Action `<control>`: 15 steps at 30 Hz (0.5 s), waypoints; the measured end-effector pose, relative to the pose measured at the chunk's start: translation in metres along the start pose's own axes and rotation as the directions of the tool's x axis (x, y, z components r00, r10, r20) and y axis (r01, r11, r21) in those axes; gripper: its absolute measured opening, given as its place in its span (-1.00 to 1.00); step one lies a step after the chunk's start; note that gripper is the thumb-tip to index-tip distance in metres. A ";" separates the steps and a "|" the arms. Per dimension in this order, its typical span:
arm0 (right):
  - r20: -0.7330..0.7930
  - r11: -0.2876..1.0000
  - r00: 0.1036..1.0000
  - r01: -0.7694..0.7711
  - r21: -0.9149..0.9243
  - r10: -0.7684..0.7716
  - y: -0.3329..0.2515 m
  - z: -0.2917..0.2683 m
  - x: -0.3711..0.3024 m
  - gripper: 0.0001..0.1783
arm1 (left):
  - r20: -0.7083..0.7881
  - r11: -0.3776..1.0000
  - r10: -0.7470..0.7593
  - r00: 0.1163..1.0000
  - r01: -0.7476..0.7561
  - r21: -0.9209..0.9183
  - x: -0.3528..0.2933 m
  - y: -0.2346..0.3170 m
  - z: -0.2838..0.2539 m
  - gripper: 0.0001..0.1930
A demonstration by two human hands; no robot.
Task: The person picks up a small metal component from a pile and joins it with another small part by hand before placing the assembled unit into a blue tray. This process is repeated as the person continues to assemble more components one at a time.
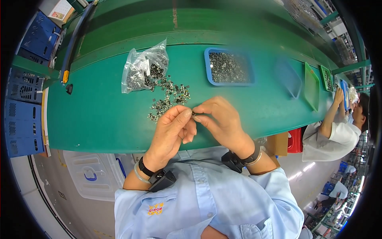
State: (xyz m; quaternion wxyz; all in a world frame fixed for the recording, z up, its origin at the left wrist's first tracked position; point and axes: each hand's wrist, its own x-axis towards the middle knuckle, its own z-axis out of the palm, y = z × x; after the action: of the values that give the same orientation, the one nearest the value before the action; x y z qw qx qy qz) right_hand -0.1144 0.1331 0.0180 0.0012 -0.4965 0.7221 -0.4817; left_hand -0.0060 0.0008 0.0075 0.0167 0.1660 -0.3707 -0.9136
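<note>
Two bare hands, the left hand and the right hand, are holding one small dark part between them. One heap of loose metal pieces, too many to count, is lying just beyond the left hand on the green bench. One clear plastic bag is holding more pieces and touching the heap's far side. Four trays are standing farther right: a blue tray filled with metal pieces, a second blue tray, a light green tray and a small green tray containing parts. One co-worker is reaching over the right end. One translucent storage box is resting on the floor; blue crates are standing at left.

Each grip is pinching the part by thumb and forefinger, the fingertips covering most of it. It is sitting right of the heap, between both sets of fingertips; its exact shape is staying hidden.
</note>
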 end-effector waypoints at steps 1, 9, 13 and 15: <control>-0.003 1.000 1.000 -0.005 -0.013 0.005 0.000 0.001 0.000 -0.76 | -0.014 1.000 0.006 1.000 -0.006 0.015 0.000 -0.001 0.000 -0.81; -0.035 0.998 0.999 -0.009 -0.064 0.007 0.000 0.001 -0.001 -0.76 | -0.060 0.994 0.069 0.996 -0.063 0.088 -0.001 -0.004 0.004 -0.82; -0.025 0.997 0.999 0.017 -0.071 -0.019 0.001 -0.001 0.000 -0.76 | -0.053 0.989 0.091 0.994 -0.084 0.124 -0.001 0.000 0.006 -0.82; -0.001 0.997 1.000 0.030 -0.076 -0.030 -0.001 -0.004 0.002 -0.76 | -0.047 0.987 0.091 0.995 -0.084 0.138 -0.002 0.001 0.006 -0.82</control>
State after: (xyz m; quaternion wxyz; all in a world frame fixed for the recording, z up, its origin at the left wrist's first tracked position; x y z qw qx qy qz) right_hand -0.1165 0.1348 0.0217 -0.0256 -0.5066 0.7324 -0.4542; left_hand -0.0065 0.0042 0.0132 0.0554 0.1745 -0.4386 -0.8799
